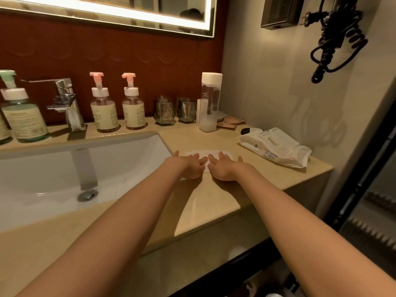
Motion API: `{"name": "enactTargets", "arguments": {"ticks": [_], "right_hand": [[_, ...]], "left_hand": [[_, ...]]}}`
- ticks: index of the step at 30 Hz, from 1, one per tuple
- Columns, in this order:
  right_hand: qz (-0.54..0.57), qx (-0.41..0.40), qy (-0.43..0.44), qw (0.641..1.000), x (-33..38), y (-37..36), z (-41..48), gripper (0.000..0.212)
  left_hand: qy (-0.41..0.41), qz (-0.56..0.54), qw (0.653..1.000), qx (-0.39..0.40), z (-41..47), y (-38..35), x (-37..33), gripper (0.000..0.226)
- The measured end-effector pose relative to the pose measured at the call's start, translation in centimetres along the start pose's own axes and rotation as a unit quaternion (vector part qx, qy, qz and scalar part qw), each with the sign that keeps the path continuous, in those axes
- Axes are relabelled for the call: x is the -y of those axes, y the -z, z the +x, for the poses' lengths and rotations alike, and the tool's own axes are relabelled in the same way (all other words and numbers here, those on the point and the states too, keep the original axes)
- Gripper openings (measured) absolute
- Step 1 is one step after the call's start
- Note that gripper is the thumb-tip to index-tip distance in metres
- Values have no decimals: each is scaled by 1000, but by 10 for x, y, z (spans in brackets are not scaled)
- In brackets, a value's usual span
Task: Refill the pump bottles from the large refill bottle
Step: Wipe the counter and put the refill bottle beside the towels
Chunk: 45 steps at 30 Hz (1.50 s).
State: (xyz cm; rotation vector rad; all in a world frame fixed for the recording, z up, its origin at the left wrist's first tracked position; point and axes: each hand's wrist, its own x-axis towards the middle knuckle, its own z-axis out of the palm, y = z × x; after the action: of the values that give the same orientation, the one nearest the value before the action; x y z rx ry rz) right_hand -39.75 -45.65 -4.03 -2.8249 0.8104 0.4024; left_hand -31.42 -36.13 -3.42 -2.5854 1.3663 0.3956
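Lighting: warm, dim overall, supplied by the lit mirror edge at far left. Shadows: cast by the forearms onto the counter; fainter ones thrown on the right wall. Glare: noted on the faucet. Edges: bowed by wide-angle distortion, detail softened.

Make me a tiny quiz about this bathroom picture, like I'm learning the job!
1. True or false: the left hand and right hand each grip a bottle.
2. How many clear pump bottles with pink tops stand right of the shiny chrome tap? A one, B two, C four.
3. What colour is the cap of the tall clear round bottle?
Key: 1 false; 2 B; 3 white.
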Motion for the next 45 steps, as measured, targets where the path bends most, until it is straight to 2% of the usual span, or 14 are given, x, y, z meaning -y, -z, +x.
{"name": "enactTargets", "arguments": {"ticks": [13, 22, 35, 45], "right_hand": [[4, -16, 1, 1000, -17, -14, -34, 50], [4, -22, -52, 998, -62, -16, -54, 50], [-13, -18, 24, 999, 1, -30, -62, 49], [-20, -17, 38, 999, 5, -35, -80, 49]], "left_hand": [[30, 24, 999, 4, -26, -6, -34, 54], [-18, 49, 999, -11, -28, -6, -86, 58], [19, -13, 1000, -13, -64, -32, -18, 52], [38, 19, 999, 5, -95, -31, -29, 53]]}}
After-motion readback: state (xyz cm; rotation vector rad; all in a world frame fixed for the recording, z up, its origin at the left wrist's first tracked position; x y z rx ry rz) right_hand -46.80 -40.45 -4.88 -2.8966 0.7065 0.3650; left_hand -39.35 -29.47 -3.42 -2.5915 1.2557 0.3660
